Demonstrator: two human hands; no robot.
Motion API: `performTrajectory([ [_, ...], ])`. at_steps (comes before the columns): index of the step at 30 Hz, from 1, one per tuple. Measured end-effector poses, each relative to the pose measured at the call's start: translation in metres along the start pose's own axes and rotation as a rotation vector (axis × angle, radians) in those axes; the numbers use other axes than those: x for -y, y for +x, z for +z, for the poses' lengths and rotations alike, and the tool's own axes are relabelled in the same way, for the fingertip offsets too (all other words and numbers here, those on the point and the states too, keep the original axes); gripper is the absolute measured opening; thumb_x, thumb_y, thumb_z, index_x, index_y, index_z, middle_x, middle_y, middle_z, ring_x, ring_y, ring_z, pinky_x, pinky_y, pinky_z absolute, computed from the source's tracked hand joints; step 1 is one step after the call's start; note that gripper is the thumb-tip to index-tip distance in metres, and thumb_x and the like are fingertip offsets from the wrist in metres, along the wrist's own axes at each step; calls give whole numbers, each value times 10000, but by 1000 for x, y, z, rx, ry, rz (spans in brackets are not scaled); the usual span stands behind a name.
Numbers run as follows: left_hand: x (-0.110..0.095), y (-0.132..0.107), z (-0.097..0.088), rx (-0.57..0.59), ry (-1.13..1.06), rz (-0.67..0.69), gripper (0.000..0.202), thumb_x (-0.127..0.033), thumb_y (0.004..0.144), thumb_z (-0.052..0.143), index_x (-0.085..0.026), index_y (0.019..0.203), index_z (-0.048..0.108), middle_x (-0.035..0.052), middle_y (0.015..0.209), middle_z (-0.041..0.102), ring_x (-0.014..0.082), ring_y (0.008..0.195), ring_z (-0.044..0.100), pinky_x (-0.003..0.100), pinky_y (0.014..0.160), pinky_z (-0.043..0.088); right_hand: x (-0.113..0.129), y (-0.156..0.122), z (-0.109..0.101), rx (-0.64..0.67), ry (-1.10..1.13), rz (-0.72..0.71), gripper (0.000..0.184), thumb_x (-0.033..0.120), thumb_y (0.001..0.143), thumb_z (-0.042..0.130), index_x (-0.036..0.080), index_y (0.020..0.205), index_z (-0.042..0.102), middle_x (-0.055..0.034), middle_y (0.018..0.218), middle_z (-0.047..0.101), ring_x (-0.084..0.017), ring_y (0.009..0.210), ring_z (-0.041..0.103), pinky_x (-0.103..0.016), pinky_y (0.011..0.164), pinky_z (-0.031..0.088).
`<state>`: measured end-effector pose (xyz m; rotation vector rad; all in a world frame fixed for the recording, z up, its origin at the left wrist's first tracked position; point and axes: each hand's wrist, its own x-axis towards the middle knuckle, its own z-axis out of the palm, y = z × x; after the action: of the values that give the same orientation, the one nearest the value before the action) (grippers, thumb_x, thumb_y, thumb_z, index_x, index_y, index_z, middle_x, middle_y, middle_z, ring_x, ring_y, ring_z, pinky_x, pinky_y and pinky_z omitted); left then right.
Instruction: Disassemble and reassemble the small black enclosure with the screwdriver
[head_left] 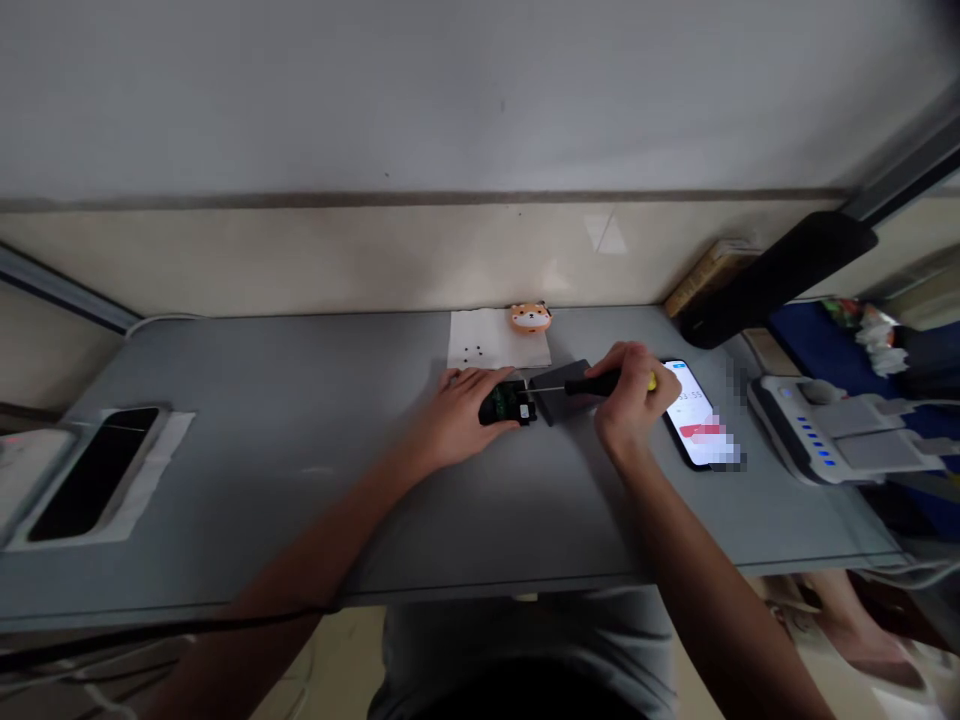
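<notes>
My left hand (457, 415) is closed around a small black device (508, 402) with a green circuit board, pinning it to the grey table (300, 470). My right hand (630, 400) grips a screwdriver (600, 381) with a black and yellow handle. Its thin shaft points left, with the tip at the device. A dark grey flat cover (559, 390) lies under the shaft, just right of the device.
A white paper (487, 340) with tiny dark screws lies behind the hands, an orange animal figure (531, 317) beside it. A lit phone (697, 415) lies right of my right hand. A black tray (94, 475) sits far left; a white gadget (825, 430) and black lamp head (780, 275) stand right.
</notes>
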<state>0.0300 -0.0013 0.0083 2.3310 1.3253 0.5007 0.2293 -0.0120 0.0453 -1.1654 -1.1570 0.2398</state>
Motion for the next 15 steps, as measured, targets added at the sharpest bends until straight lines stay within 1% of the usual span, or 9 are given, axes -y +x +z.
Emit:
performTrajectory([
  [2, 1, 0, -1, -18, -53, -35, 686, -391, 857, 801, -290, 1468, 505, 82, 1404, 646, 316, 1317, 565, 509, 1183, 328, 0, 4, 1, -89, 40, 19, 603, 512, 1001, 419, 222, 494, 570, 0, 465, 484, -134, 470, 464, -301, 501, 348],
  [5, 2, 0, -2, -42, -115, -48, 763, -360, 806, 854, -316, 1475, 488, 65, 1390, 659, 307, 1310, 569, 494, 1174, 338, -1, 11, 2, -222, 91, 26, 573, 499, 1003, 428, 223, 512, 535, 1, 512, 491, -136, 516, 493, -296, 530, 370],
  [8, -1, -1, -1, -28, -140, -54, 803, -355, 780, 877, -354, 1479, 479, 42, 1344, 682, 310, 1316, 555, 491, 1157, 358, -3, 18, 0, -275, 123, 85, 542, 473, 1004, 413, 221, 536, 521, 6, 552, 493, -124, 509, 468, -285, 519, 360],
  [10, -3, -1, 0, -7, -134, -59, 810, -358, 777, 879, -368, 1481, 477, 35, 1314, 693, 317, 1319, 545, 494, 1150, 366, -3, 21, -2, -258, 138, 122, 527, 441, 994, 415, 222, 524, 507, 9, 542, 480, -119, 494, 444, -282, 502, 342],
  [12, -4, -1, 0, 10, -118, -53, 823, -357, 775, 879, -359, 1488, 467, 38, 1308, 694, 321, 1318, 542, 495, 1149, 366, -2, 20, -4, -199, 139, 119, 519, 410, 981, 436, 226, 499, 493, 13, 508, 455, -122, 491, 445, -284, 502, 340],
  [14, -2, -2, -4, 14, -104, -20, 835, -353, 774, 871, -323, 1496, 452, 52, 1326, 683, 317, 1303, 552, 488, 1152, 364, 0, 16, -4, -96, 120, 89, 518, 389, 977, 453, 227, 487, 502, 16, 480, 446, -125, 491, 458, -287, 510, 349],
  [15, -1, -2, -7, 12, -97, 10, 808, -350, 792, 848, -301, 1494, 451, 60, 1336, 676, 311, 1296, 557, 482, 1153, 364, 2, 13, -3, -28, 105, 69, 517, 383, 982, 452, 226, 495, 521, 17, 477, 458, -125, 489, 465, -287, 512, 352],
])
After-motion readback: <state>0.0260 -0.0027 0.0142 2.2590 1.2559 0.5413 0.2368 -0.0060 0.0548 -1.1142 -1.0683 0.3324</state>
